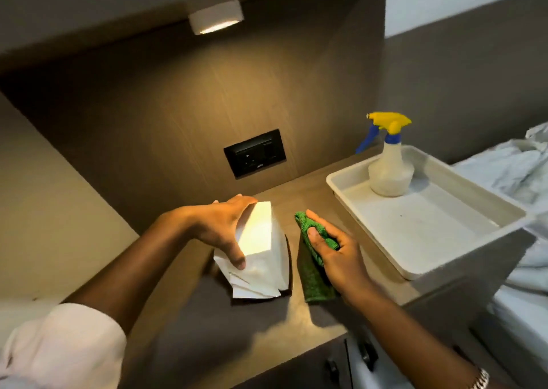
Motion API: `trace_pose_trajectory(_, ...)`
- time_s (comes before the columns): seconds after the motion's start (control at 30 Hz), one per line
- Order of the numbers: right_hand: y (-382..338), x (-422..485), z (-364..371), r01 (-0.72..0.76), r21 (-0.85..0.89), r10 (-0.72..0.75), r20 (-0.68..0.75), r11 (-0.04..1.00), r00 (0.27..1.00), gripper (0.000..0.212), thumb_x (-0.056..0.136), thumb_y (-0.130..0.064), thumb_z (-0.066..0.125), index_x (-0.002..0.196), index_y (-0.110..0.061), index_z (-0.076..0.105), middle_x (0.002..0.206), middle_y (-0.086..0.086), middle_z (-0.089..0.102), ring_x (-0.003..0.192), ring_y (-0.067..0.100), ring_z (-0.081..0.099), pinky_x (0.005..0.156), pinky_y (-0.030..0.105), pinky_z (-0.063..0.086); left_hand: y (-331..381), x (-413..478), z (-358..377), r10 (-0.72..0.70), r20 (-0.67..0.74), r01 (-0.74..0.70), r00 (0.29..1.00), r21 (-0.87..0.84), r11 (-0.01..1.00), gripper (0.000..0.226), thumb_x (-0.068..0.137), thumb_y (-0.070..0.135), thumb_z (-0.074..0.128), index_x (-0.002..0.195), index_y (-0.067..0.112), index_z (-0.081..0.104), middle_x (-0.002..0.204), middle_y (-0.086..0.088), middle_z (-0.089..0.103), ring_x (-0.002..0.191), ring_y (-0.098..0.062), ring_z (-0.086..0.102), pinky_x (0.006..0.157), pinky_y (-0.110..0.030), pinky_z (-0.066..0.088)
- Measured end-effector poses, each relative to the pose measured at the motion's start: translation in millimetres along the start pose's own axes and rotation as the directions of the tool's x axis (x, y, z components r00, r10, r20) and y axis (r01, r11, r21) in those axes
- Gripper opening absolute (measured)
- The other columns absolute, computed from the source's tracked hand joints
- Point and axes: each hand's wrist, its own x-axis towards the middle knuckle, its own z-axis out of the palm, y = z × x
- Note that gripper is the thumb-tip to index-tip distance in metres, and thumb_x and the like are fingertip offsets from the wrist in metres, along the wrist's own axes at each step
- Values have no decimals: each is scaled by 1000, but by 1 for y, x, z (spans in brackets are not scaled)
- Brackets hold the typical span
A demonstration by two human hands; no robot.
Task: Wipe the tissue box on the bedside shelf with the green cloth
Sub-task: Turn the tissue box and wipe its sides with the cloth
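While the left hand [221, 231] gripped the tissue box [261, 246], the right hand [335, 255] clutched the green cloth [314, 273]; a hard wipe might crumple loose tissues.

i see a dim scene; the lamp [216, 17] overhead casts warm glare on the tissue box [258, 234], edges blurred and bent.

We see a green cloth [314, 273] with a nubby, matt weave. The tissue box [261, 252] looks like white paper, matt. Shelf [207, 323] and back panel [166, 115] read as wood-grain laminate, smooth with a dull sheen. Tray [444, 228] and spray bottle [390, 166] are plastic, semi-gloss.
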Motion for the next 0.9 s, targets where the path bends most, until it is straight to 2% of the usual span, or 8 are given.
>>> trace_pose_trajectory(0.07, 11, -8, 4, 0, 62, 1, -10, 998, 1000, 32, 90, -34, 63, 118, -51, 63, 128, -12, 64, 113, 3, 60, 98, 36, 53, 4, -3, 0, -26, 74, 22, 997, 63, 998, 129, 58, 41, 87, 149, 38, -4, 163, 4, 3, 149, -37, 0, 119, -54, 3)
trace_pose_trajectory(0.2, 19, -13, 9, -12, 174, 24, -70, 985, 997, 34, 92, -39, 59, 121, -54, 58, 134, -14, 59, 121, 8, 56, 102, 40, 50, 9, -7, 5, 17, 129, -13, 991, -33, 999, 116, 77, 52, 70, 146, 39, -23, 141, 26, -29, 130, -5, -24, 105, -30, -12)
trace_pose_trajectory(0.27, 19, -14, 10, -30, 197, 46, -77, 980, 996, 36, 93, -41, 56, 125, -55, 54, 138, -14, 56, 125, 10, 53, 103, 41, 49, 10, -4, 17, 60, -46, -68, 997, -179, 981, 92, 84, 61, 44, 147, 37, -18, 140, 26, -27, 133, -2, -27, 103, -28, -16)
trace_pose_trajectory(0.37, 20, -27, 32, 57, 55, -52, -95, 997, 994, 40, 95, -41, 51, 134, -51, 46, 144, -11, 50, 131, 10, 48, 106, 40, 46, 8, -13, 49, 66, -432, -135, 899, -132, 982, 66, 96, 57, 16, 151, 28, -6, 153, 19, -16, 147, -5, -18, 118, -32, -18)
trace_pose_trajectory(0.43, 40, -28, 44, -24, 108, 42, -166, 994, 985, 41, 97, -41, 45, 136, -50, 37, 152, -5, 42, 136, 14, 42, 109, 41, 43, 30, 12, 57, 10, -368, -8, 930, 6, 1000, 64, 94, 48, 15, 152, 25, 1, 157, 16, -5, 149, -4, -8, 123, -35, -9)
trace_pose_trajectory(0.57, 25, -38, 87, 195, -10, -193, -214, 981, 958, 44, 98, -41, 37, 141, -42, 31, 160, 1, 31, 146, 22, 30, 112, 56, 34, 21, 9, 58, 29, -450, -37, 892, -10, 999, 62, 95, 45, 14, 153, 24, 2, 163, 10, -1, 150, -4, -6, 124, -36, -2)
trace_pose_trajectory(0.67, 17, -16, 88, 192, -31, -194, -235, 981, 953, 46, 98, -41, 35, 143, -36, 36, 159, 1, 33, 146, 23, 30, 113, 56, 31, 23, 9, 65, 44, -465, -59, 884, -18, 998, 63, 95, 43, 14, 153, 23, 2, 163, 8, -1, 150, -5, -7, 124, -37, -1)
trace_pose_trajectory(0.9, 21, -15, 85, -46, 1, 45, -250, 999, 967, 47, 100, -32, 41, 147, -28, 35, 161, 2, 28, 147, 25, 25, 116, 52, 30, 26, 9, 66, 10, -484, -32, 875, -37, 999, 62, 95, 42, 16, 152, 22, 5, 163, 8, 2, 150, -5, -3, 124, -36, -1)
